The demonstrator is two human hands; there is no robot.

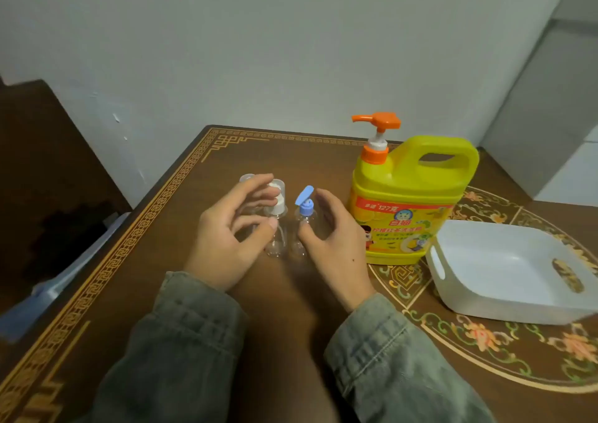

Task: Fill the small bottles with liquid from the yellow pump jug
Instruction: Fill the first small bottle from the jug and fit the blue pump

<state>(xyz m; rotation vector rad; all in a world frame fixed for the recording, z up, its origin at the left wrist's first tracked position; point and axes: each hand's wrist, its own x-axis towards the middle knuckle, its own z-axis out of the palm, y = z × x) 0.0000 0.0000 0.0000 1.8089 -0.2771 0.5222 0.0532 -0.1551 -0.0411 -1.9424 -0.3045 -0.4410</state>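
Observation:
Two small clear bottles stand side by side on the brown table (145, 293). One has a white pump top (279, 204), the other a blue flip cap (305, 210) that is flipped open. A third clear cap (247, 178) shows behind my left fingers. My left hand (226, 238) is loosely cupped to the left of the white-topped bottle, thumb tip at its side. My right hand (336, 244) is cupped to the right of the blue-capped bottle, thumb tip touching it. The yellow pump jug (411, 196), with an orange pump, stands just right of my right hand.
A white plastic basket (504, 299) with handle slots sits at the table's right, close to the jug. A wall runs behind the table. A dark floor and a blue-grey object lie beyond the left edge.

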